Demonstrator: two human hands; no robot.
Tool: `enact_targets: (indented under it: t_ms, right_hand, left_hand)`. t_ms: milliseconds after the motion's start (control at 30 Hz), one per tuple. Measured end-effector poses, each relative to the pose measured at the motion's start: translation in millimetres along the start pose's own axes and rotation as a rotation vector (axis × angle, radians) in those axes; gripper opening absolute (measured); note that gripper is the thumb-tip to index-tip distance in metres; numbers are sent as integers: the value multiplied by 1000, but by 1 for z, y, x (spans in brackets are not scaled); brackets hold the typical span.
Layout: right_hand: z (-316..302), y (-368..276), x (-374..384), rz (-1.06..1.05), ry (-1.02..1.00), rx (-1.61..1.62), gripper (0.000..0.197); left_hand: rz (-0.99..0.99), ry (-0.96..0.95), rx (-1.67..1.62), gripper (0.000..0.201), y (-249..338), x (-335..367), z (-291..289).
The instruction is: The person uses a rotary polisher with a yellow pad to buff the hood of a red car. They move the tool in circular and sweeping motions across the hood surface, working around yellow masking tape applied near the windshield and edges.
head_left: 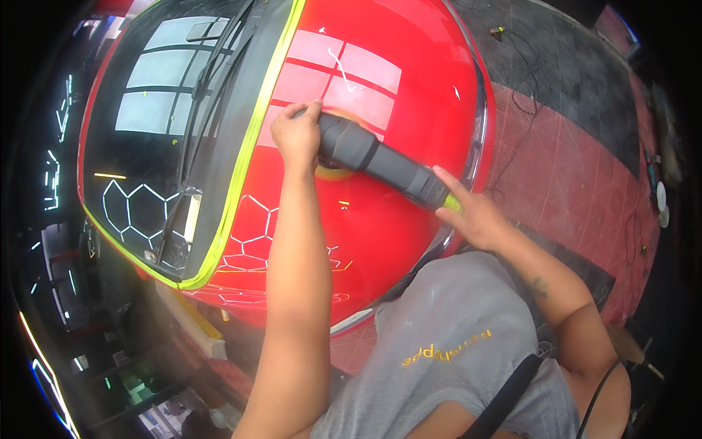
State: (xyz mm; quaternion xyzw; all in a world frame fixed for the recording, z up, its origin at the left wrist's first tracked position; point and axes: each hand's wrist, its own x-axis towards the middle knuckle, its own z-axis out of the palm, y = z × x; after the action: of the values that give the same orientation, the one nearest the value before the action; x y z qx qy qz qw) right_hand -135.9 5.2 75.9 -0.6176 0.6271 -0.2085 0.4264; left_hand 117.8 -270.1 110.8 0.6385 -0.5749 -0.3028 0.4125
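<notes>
A dark grey car polisher [376, 159] lies across the red hood [395, 241], its round yellowish pad [333, 174] against the paint. My left hand [298, 135] is closed on the front of the polisher's head, at the side nearer the windshield [153, 102]. Around the polisher's rear end, where a yellow-green part shows, my right hand [474, 214] is gripping, with one finger stretched along the body. The fingers' undersides are hidden. A thin white streak of what looks like polish [340, 69] marks the hood beyond the tool.
Yellow-green masking tape [252, 139] edges the windshield, where wipers [194, 146] rest. To the right, a cable [523, 102] trails over the red and dark floor tiles [563, 183]. A black strap [504, 395] crosses my grey shirt. A long yellowish block [194, 322] stands at lower left.
</notes>
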Motion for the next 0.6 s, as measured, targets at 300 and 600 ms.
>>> enact_targets:
  t_ms: [300,600]
  right_hand:
    - [88,-29,-68,-2,-146,56,79]
    - [193,-64,-95,-255,-135,-120,76]
  left_hand:
    - [-44,71,-150,24,-52,-106,-103]
    - [-44,254,-305,15,-137,-176,-243]
